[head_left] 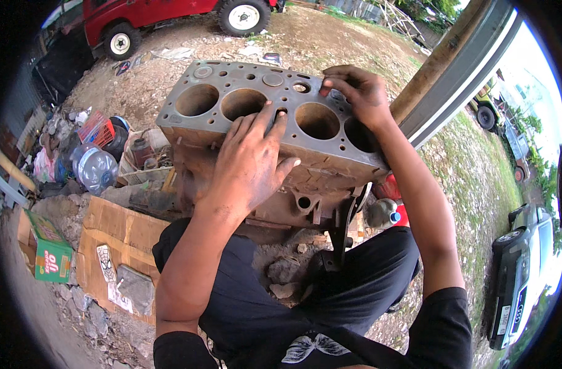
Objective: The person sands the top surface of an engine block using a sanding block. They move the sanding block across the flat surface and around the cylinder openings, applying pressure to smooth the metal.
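Observation:
A grey, rust-stained engine block sits in front of me, its flat top pierced by large cylinder bores and several small holes. My left hand rests on its near edge beside the middle bores, fingers apart and reaching over the top. My right hand is at the back right of the top, near a small round opening, with bent fingertips close together on the surface. I cannot make out whether anything small is between them.
Cardboard, a green box, water jugs and scrap lie to the left. A post and plastic containers are on the right. A red vehicle stands behind, a car at far right.

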`<state>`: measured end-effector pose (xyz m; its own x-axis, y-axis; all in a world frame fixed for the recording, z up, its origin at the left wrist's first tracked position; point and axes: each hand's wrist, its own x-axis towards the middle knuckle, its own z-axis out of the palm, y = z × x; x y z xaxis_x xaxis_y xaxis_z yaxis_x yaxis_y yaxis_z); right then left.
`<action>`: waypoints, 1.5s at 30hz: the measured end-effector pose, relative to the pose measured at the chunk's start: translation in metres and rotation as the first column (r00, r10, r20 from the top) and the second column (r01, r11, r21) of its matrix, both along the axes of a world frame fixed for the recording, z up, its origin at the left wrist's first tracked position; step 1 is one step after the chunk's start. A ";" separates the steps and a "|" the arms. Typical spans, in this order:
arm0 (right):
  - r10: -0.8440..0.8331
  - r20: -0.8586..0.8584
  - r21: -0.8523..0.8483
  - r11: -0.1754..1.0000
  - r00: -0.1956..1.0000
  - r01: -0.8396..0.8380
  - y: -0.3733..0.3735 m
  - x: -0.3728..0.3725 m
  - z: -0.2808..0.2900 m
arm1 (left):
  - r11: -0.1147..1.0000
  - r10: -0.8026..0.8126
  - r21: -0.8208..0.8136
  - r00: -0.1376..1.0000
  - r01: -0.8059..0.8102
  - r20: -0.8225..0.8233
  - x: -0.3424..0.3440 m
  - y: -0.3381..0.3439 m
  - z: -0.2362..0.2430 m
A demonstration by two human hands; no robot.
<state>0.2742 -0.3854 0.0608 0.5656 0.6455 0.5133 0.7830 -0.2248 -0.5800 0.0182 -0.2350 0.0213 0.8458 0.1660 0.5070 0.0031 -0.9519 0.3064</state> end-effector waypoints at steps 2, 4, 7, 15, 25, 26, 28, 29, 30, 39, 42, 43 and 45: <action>-0.043 0.099 -0.090 0.995 0.994 0.052 0.005 -0.002 0.000 | 1.000 -0.003 0.002 1.000 0.003 0.008 0.001 -0.001 0.001; 0.000 0.080 0.007 1.000 0.997 -0.001 0.004 -0.002 -0.001 | 1.000 0.010 0.023 1.000 -0.011 0.019 0.000 -0.002 -0.004; -0.010 0.035 0.020 1.000 0.999 0.009 0.004 -0.001 -0.002 | 1.000 0.006 0.029 1.000 -0.006 0.013 0.002 -0.001 -0.002; -0.022 0.114 -0.060 0.998 0.993 0.029 0.004 -0.004 -0.003 | 0.999 0.006 0.038 1.000 -0.007 0.014 0.001 -0.001 -0.004; 0.063 0.029 0.100 0.993 0.998 -0.066 0.004 0.012 -0.009 | 0.999 0.003 0.055 1.000 -0.004 0.015 0.000 -0.004 -0.004; 0.026 0.088 0.026 0.999 0.996 -0.028 0.003 0.012 -0.011 | 0.999 0.004 0.042 1.000 -0.005 0.007 0.000 -0.004 -0.004; -0.049 0.211 -0.095 0.993 0.976 0.070 0.006 -0.011 0.003 | 0.999 -0.004 0.036 1.000 0.004 -0.010 0.000 -0.001 0.001; 0.104 0.121 0.104 0.988 0.987 -0.117 0.005 0.008 -0.011 | 0.999 -0.006 0.036 1.000 0.006 -0.013 0.000 -0.001 0.001; -0.058 0.166 0.259 0.966 0.984 0.013 0.004 0.003 -0.006 | 0.999 -0.004 0.035 1.000 0.004 -0.011 -0.001 -0.001 -0.001; -0.225 0.272 0.385 0.917 0.936 0.108 -0.003 -0.005 0.009 | 0.999 -0.035 -0.016 0.999 0.035 -0.003 -0.002 0.007 -0.003; -0.211 0.281 0.427 0.901 0.936 0.075 -0.007 0.000 0.006 | 0.996 -0.032 -0.085 0.998 0.036 0.045 0.001 0.003 -0.003; -0.161 0.198 0.450 0.891 0.967 0.056 -0.008 0.004 0.005 | 0.992 -0.039 -0.116 0.995 0.049 0.087 0.004 0.002 -0.004; -0.062 0.066 0.464 0.886 0.996 0.024 -0.007 0.001 0.006 | 0.986 -0.047 -0.147 0.972 0.083 0.231 0.009 0.003 -0.002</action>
<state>0.2749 -0.3924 0.0663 0.5344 0.3003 0.7901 0.8247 0.0195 -0.5652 0.0274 -0.2318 0.0192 0.7237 0.2057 0.6587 -0.1438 -0.8887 0.4354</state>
